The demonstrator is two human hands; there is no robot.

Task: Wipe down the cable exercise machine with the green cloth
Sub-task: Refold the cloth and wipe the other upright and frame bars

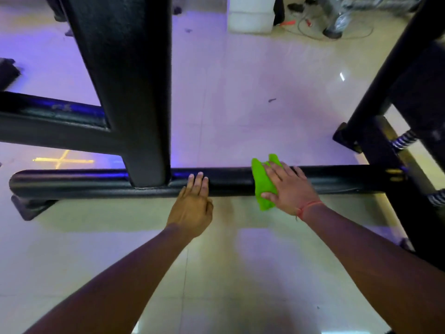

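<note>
On one black base bar (228, 183), two hands, one green cloth (262, 182)

- glossy pale tiled floor (240, 261), purple light reflecting off it
- white block (250, 14) at the top
- loose cables (313, 27) with red bits just beside it
- yellow cross-shaped glow (61, 161) on the tiles, left side
</note>
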